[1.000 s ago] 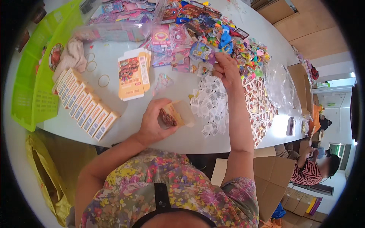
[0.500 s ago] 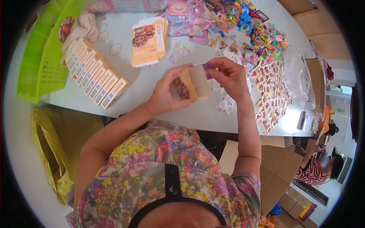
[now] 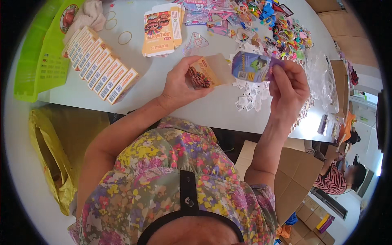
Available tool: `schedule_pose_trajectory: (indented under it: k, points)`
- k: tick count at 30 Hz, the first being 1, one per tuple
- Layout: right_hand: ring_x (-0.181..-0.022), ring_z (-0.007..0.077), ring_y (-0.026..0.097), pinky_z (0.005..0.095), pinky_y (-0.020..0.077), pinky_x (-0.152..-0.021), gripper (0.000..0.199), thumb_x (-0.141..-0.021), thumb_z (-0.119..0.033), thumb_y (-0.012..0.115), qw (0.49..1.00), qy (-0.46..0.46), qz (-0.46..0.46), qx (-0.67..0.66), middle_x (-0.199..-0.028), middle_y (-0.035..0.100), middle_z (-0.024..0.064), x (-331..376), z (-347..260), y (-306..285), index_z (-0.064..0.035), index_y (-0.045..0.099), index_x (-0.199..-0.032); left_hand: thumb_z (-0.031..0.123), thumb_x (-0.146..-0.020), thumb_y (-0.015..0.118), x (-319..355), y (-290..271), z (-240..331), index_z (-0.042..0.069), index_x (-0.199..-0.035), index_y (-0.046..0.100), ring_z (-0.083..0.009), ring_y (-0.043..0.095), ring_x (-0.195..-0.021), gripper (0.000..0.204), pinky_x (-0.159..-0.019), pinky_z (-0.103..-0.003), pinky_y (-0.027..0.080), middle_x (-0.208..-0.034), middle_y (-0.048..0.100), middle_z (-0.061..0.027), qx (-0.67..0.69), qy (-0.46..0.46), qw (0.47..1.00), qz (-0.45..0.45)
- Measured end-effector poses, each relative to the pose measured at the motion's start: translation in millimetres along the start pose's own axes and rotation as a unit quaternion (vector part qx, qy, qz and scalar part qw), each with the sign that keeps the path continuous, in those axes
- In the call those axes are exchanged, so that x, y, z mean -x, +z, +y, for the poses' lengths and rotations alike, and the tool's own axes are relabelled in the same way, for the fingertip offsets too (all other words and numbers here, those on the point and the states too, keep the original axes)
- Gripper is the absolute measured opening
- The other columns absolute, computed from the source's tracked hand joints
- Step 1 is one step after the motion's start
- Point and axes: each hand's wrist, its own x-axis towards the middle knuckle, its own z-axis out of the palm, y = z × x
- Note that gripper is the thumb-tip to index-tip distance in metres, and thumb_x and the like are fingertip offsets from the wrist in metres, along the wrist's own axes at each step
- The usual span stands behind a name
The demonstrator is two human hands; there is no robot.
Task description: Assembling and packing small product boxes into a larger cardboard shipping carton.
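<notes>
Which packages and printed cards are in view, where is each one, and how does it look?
Small carton: in left hand, open, orange and tan.
Purple packet: in right hand, flat.
Row of closed cartons: table's left, white and orange.
Stack of flat cartons: upper centre, orange.
Green basket: far left.

Your left hand and right hand up in front of you, fingers pinched shut, elbows bent.

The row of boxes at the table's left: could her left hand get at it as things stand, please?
Probably not right away: the left hand is holding a small carton. The row of boxes lies uncovered, with bare table between.
</notes>
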Motion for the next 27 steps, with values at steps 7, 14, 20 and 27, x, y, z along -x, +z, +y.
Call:
schedule_pose_trajectory:
  k: [7,14,20,27]
  points:
    - [-0.058,0.0002,0.050,0.0156,0.0363,-0.050,0.013,-0.079,0.005,0.072,0.941,-0.123,-0.052,0.310,-0.073,0.065,-0.0011,22.2,5.3,26.9,-0.0009,0.070,-0.090,0.008,-0.059,0.087,-0.9,1.8,-4.5,0.003,-0.119,0.053,-0.0252,0.062,-0.095,0.069,-0.081,-0.033,0.053,-0.107,0.059,-0.0126,-0.082,0.075,0.993,0.048]
    - [-0.066,0.0065,0.056,0.0218,0.0435,-0.055,0.019,-0.076,0.001,0.075,0.823,-0.304,-0.191,0.439,-0.087,0.065,0.0020,26.5,29.0,51.7,-0.0021,0.068,-0.093,0.008,-0.056,0.086,-1.4,2.4,-2.6,0.004,-0.118,0.053,-0.0313,0.061,-0.097,0.070,-0.082,-0.036,0.052,-0.107,0.059,-0.0133,-0.085,0.126,0.988,0.019]
    - [-0.063,0.0062,0.052,0.0219,0.0439,-0.056,0.031,-0.076,-0.006,0.078,0.907,-0.082,-0.205,0.358,-0.085,0.063,0.0011,10.8,6.5,47.6,-0.0004,0.068,-0.105,0.010,-0.058,0.086,-2.1,3.8,-3.1,0.003,-0.119,0.052,-0.0296,0.061,-0.095,0.070,-0.081,-0.036,0.052,-0.107,0.059,-0.0134,-0.057,0.052,0.997,0.019]
    - [-0.071,0.0107,0.061,0.0254,0.0535,-0.067,0.025,-0.083,-0.001,0.068,0.930,-0.074,-0.211,0.291,-0.089,0.066,0.0057,-0.9,15.2,44.2,0.0000,0.066,-0.108,0.013,-0.060,0.088,-5.3,4.5,3.3,0.003,-0.119,0.051,-0.0250,0.064,-0.093,0.070,-0.080,-0.032,0.054,-0.106,0.060,-0.0117,-0.067,0.057,0.995,0.041]
